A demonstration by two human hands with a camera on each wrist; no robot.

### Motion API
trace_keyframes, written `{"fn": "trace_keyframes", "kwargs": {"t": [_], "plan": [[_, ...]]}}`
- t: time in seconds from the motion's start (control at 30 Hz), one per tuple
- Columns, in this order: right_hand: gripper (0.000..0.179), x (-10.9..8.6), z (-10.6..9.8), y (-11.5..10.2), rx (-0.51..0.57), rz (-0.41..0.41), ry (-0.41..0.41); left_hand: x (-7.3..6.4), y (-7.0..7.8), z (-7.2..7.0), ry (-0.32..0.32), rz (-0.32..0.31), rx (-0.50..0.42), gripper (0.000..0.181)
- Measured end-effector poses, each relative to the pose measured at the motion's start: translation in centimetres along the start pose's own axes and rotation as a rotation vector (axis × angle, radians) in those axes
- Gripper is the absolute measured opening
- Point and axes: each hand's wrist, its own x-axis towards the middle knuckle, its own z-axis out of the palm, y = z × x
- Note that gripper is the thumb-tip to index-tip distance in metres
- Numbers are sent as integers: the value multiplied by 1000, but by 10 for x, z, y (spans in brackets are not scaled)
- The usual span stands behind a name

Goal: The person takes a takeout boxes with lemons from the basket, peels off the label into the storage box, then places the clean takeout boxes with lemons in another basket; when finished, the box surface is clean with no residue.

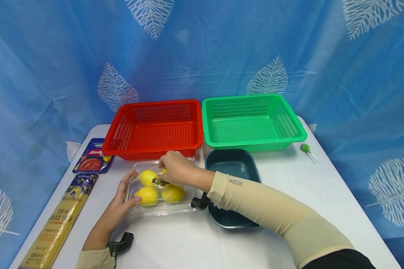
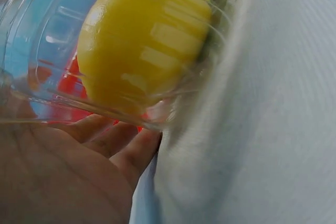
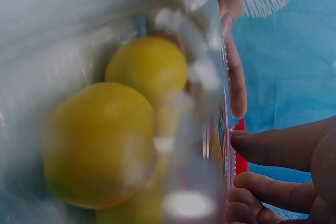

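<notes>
A clear plastic box (image 1: pixel 185 209) of yellow lemons (image 1: pixel 147 195) lies on the table, with a black-and-gold label (image 1: pixel 159 182) on its lid. My left hand (image 1: pixel 116 207) rests at the box's left side, thumb over the lid and fingers fairly straight along the edge. In the left wrist view these fingers (image 2: pixel 134 150) show past the rim beside one lemon (image 2: pixel 142 40). My right hand (image 1: pixel 180 170) reaches over the lid with bent fingers. Its thumb and fingertips (image 3: pixel 244 142) touch the lid by the label, slightly apart; whether they pinch anything I cannot tell.
A red basket (image 1: pixel 155 154) and a green basket (image 1: pixel 252 145) stand behind. The dark blue tray (image 1: pixel 229 224) sits right of the box, under my right forearm. Left lie a Barilla sauce pouch (image 1: pixel 92 157) and a pasta pack (image 1: pixel 57 224). A green-topped lollipop (image 1: pixel 305 148) is far right.
</notes>
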Motion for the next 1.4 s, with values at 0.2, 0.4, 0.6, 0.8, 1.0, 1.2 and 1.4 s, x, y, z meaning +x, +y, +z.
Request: {"fn": "trace_keyframes", "kwargs": {"t": [0.2,0.4,0.6,0.8,1.0,1.2,1.4], "plan": [[35,0,2,-1,-13,22,-12,-1,0,1,7,3,9,92],[27,1,3,-3,-46,14,-17,-2,1,2,12,0,2,91],[16,1,6,-2,-36,-7,-1,-2,3,2,13,8,-8,93],[16,1,7,-2,-26,-8,18,-2,2,2,15,12,-11,93],[15,-3,10,-3,-5,-14,47,-1,0,2,21,2,2,95],[10,-6,12,-3,21,-44,69,-2,-1,2,21,7,-1,94],[12,-9,13,-4,67,-81,83,-2,-1,2,17,9,9,93]]}}
